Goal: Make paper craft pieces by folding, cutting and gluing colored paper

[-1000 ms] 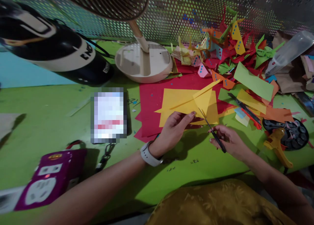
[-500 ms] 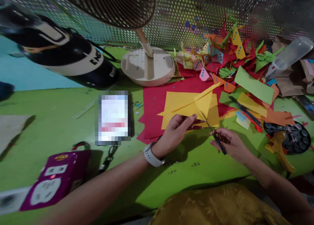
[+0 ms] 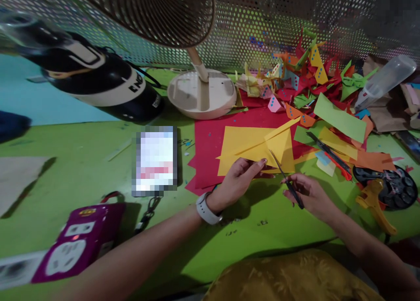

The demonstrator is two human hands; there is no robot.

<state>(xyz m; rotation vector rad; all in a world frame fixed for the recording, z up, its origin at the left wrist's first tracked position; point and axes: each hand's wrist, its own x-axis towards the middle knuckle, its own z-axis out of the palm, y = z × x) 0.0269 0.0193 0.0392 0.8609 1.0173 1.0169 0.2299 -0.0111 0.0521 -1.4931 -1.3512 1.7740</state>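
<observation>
My left hand pinches a folded piece of yellow paper between thumb and fingers. The folded paper has pointed, wing-like ends and is held over a flat yellow sheet. Under that lies a larger red sheet with a zigzag left edge. My right hand is closed round the handles of dark scissors. The scissor blades point up and left, at the lower right edge of the folded paper. Whether the blades touch the paper, I cannot tell.
Colourful folded paper shapes heap at the back right, near a clear bottle. A cutter and yellow glue gun lie right. Left are a blurred-out phone, purple power strip, black bottle and fan.
The whole view has shifted slightly, so things sit a little further right and lower. Both hands keep their holds, and the folded paper is tilted slightly differently.
</observation>
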